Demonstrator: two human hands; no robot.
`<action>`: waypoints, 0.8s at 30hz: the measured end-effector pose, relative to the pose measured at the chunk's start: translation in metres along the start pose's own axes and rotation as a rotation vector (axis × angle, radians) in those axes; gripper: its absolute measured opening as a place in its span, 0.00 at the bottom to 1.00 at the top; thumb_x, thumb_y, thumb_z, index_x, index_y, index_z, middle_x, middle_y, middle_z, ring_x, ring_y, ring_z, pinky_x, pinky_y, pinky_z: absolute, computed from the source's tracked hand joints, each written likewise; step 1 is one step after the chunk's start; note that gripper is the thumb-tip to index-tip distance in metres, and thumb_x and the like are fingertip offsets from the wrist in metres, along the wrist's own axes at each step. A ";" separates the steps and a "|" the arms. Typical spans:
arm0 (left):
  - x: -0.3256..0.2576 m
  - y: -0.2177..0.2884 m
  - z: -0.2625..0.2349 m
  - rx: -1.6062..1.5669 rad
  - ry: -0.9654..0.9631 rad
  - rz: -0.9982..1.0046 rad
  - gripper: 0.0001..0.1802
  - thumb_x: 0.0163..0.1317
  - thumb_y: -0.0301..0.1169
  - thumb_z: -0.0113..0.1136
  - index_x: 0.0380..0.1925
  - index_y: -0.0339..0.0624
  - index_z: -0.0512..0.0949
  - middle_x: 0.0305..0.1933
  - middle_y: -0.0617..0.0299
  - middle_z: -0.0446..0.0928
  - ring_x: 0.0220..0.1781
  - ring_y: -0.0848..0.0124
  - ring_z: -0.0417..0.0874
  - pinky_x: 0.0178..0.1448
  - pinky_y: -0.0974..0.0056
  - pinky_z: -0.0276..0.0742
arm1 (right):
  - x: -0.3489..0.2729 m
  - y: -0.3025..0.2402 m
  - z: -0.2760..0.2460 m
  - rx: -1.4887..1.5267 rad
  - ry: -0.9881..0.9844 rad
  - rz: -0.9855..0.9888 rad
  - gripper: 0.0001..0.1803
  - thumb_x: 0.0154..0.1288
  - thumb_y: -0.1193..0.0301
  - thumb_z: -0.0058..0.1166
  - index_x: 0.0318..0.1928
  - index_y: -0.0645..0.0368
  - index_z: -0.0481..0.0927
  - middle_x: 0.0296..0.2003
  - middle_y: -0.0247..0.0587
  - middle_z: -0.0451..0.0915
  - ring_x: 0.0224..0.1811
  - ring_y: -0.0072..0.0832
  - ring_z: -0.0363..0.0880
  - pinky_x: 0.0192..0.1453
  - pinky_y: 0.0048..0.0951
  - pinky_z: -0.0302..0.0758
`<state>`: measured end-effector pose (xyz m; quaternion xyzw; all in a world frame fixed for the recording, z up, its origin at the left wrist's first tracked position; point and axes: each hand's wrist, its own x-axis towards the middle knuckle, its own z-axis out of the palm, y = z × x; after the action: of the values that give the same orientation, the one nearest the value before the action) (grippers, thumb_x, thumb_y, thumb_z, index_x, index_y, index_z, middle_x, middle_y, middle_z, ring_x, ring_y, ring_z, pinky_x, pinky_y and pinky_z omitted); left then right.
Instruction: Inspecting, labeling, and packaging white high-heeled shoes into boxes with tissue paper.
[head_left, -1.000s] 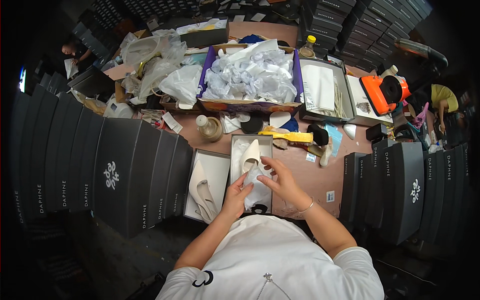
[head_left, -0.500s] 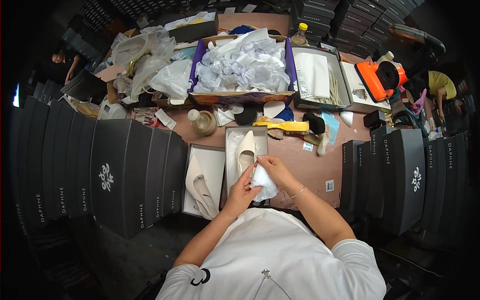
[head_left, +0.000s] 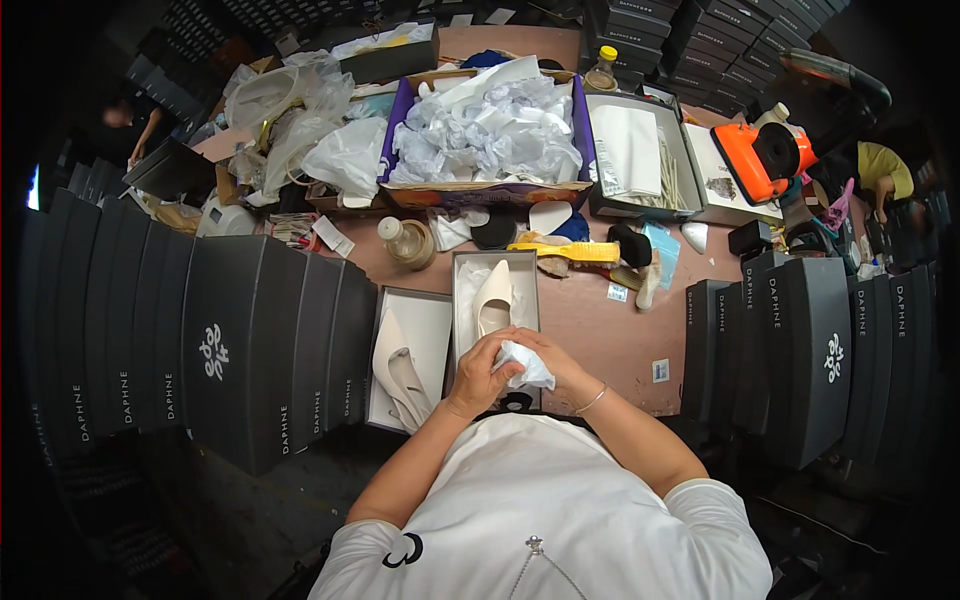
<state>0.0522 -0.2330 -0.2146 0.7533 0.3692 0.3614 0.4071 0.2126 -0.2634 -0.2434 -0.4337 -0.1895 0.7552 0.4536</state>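
Observation:
A crumpled wad of white tissue paper [head_left: 528, 367] is squeezed between my two hands, close to my body. My left hand [head_left: 480, 376] grips it from the left, thumb on top. Curled over its far side are the fingers of my right hand [head_left: 556, 362]. Just beyond them, a cream pointed-toe shoe [head_left: 493, 294] lies in an open shoe box [head_left: 532, 275] with white paper beside it; my hands hide its heel end. To the left, a second cream shoe with a strap [head_left: 389, 345] rests in a grey-rimmed box part [head_left: 432, 312].
Stacks of dark shoe boxes flank me, left [head_left: 230, 350] and right [head_left: 805, 360]. Behind stands a purple carton [head_left: 390, 140] of crumpled paper. A yellow-handled brush [head_left: 570, 252], a bottle [head_left: 405, 243] and an orange device [head_left: 745, 165] lie around. Two other people work farther off.
My hands have closed together round the tissue paper, pressing it into a more compact wad. The right hand's fingers have moved over its far side. Shoes and boxes stay put.

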 end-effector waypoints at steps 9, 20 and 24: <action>-0.008 -0.002 -0.012 -0.026 0.070 -0.331 0.20 0.58 0.42 0.66 0.32 0.35 0.73 0.23 0.51 0.72 0.22 0.63 0.70 0.29 0.62 0.69 | -0.043 -0.054 0.032 -0.930 -0.015 -0.573 0.09 0.58 0.76 0.61 0.40 0.62 0.80 0.31 0.38 0.75 0.29 0.24 0.74 0.33 0.23 0.71; -0.004 0.002 -0.007 -0.244 -0.042 -0.557 0.17 0.66 0.34 0.56 0.50 0.33 0.72 0.39 0.59 0.78 0.38 0.78 0.77 0.41 0.70 0.74 | -0.022 -0.046 0.021 -1.160 -0.001 -0.813 0.08 0.53 0.79 0.61 0.36 0.63 0.78 0.30 0.43 0.74 0.30 0.38 0.77 0.33 0.32 0.75; -0.013 -0.016 -0.002 -0.315 -0.019 -0.542 0.17 0.66 0.31 0.55 0.51 0.32 0.71 0.42 0.60 0.78 0.42 0.77 0.77 0.46 0.70 0.74 | -0.019 -0.060 0.023 -1.345 -0.168 -0.859 0.08 0.53 0.77 0.60 0.36 0.60 0.79 0.32 0.43 0.75 0.32 0.40 0.77 0.35 0.36 0.75</action>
<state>0.0399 -0.2373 -0.2309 0.5583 0.4923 0.2855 0.6037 0.2291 -0.2462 -0.1803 -0.4449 -0.7880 0.2685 0.3303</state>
